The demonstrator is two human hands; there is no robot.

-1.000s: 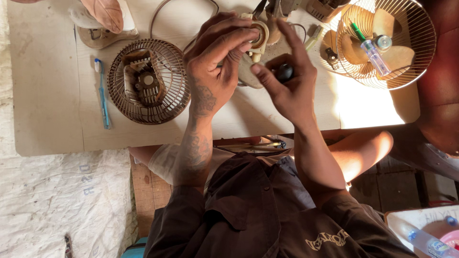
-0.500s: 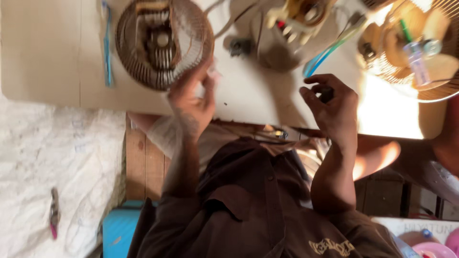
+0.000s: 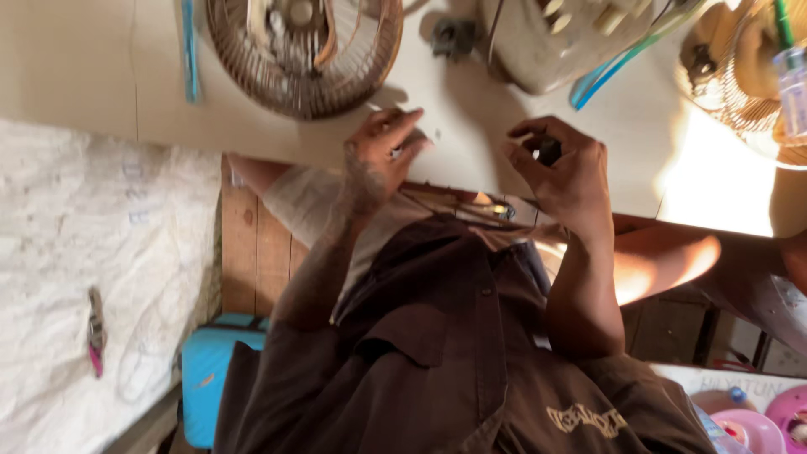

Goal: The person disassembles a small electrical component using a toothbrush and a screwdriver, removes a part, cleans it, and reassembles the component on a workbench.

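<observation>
A person in a dark brown shirt (image 3: 454, 353) sits at a pale work surface (image 3: 76, 76), seen from above with the body toward the bottom of the frame. The left hand (image 3: 382, 155) rests at the near edge of the surface, fingers curled narrow and pinched together just below a round wire fan guard (image 3: 307, 59); whether anything small sits between the fingertips cannot be told. The right hand (image 3: 563, 168), to the right of the fan guard and well apart from the left, is curled closed around a small dark object (image 3: 548, 151), only partly visible between thumb and fingers. Beyond that hand stands a cream-coloured fan motor housing (image 3: 563, 42), with a blue-green strip (image 3: 618, 63) leaning off its right side. Left of the fan guard a blue pen-like tool (image 3: 190, 50) lies on the surface. Far right of the guard, a second wire guard (image 3: 748, 76) catches bright sunlight. Below the surface, left of the person, sits a blue box (image 3: 210, 378).
</observation>
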